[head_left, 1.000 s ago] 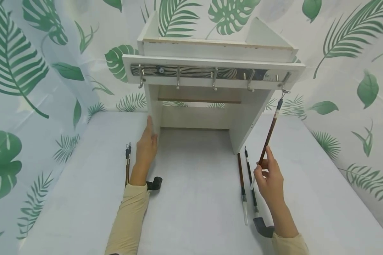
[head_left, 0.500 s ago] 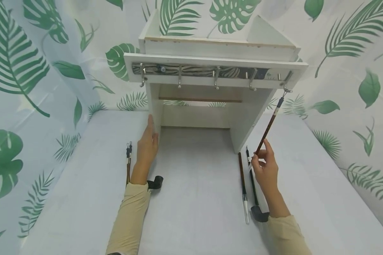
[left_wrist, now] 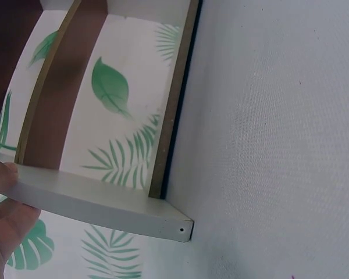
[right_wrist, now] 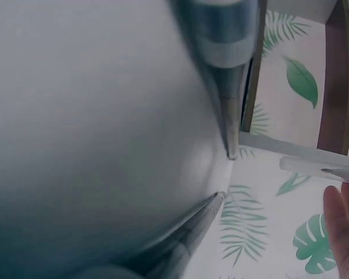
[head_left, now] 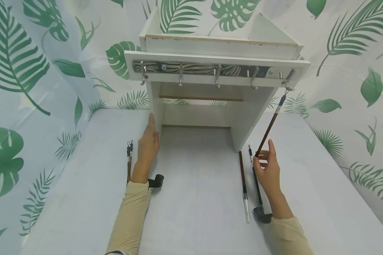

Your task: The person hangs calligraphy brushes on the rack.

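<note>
A brown writing brush (head_left: 268,131) hangs by its loop from the rightmost hook (head_left: 288,85) of the white shelf unit (head_left: 217,58). My right hand (head_left: 268,173) pinches the brush's lower end, index finger extended. In the right wrist view, its clear-capped tip (right_wrist: 314,167) lies just above my fingers (right_wrist: 340,224). My left hand (head_left: 148,147) grips the unit's left side panel (left_wrist: 122,203), thumb on one face and fingers on the other. Two brushes lie to the right of the unit, a brown one (head_left: 243,177) with a clear cap and a dark one (head_left: 257,186) partly behind my right hand.
Two more brushes (head_left: 129,163) lie left of my left forearm. Several metal hooks (head_left: 180,75) stick out along the unit's front rail. A leaf-patterned backdrop (head_left: 348,81) rises behind and beside the white table surface (head_left: 194,205). Black devices sit at both wrists.
My right hand has moved away from me and slightly left, carrying the brush's lower end with it. The brush stays on its hook. My left hand keeps its grip on the panel.
</note>
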{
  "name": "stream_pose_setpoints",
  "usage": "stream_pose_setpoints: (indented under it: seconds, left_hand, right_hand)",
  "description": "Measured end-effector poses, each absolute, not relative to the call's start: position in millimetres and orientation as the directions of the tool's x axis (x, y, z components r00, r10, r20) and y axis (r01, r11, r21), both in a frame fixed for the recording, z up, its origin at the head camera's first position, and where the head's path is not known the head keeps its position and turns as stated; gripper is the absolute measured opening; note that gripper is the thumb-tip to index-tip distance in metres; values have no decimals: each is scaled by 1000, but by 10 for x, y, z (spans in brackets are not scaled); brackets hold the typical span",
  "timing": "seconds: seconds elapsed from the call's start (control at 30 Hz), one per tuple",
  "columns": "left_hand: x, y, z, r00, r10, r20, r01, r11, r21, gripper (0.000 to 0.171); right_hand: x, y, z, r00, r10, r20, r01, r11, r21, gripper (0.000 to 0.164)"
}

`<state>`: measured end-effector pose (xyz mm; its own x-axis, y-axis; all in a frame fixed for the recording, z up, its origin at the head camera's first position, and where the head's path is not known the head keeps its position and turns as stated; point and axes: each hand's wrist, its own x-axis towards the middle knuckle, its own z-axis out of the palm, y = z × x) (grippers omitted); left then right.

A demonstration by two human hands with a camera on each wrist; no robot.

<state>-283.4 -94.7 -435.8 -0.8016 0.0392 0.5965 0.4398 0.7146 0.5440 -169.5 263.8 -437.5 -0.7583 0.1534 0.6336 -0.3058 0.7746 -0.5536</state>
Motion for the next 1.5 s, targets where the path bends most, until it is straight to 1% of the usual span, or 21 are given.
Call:
stream_pose_setpoints:
  seconds: [0.2,0.37,0.5,0.6,0.77,0.9,1.0,1.3,1.5]
  left_hand:
    - [-2842,-949,-4351,-809,37,587,428,721,545,65]
    - [-2845,-956,-4341,-810,35,585,425,723,544,64]
    - [-2847,-956,-4338,-819,36,573,415,727,547,64]
    - [-2849,-953,-4344,-822,37,568,412,728,549,64]
    - [-2848,-950,-4347,-822,36,568,412,727,549,64]
    - [-2842,-945,-4343,-825,38,563,410,727,552,64]
    - [-2843,-943,-4344,-826,39,562,411,724,554,64]
    - [-2850,-948,-4352,-836,34,548,398,725,562,65]
    - [-2857,-943,-4360,-830,33,557,403,727,556,65]
  right_hand:
    - [-1649,2688,-4401,-824,202,529,-196,775,-601,77]
    - [-1632,2710,-4399,-864,218,454,-111,797,-593,73]
    - [-1618,2724,-4402,-898,256,357,-15,795,-607,71]
    - [-1608,2736,-4397,-910,302,283,67,782,-620,71]
    - [-1600,2784,-4379,-913,369,173,190,761,-620,70]
    - [-1591,2843,-4379,-898,433,79,301,735,-608,72]
    - [-1589,2871,-4386,-889,456,34,350,725,-593,73]
    - [-1596,2887,-4424,-885,465,-33,406,734,-544,76]
    - [-1590,2901,-4438,-900,430,-75,409,771,-489,69]
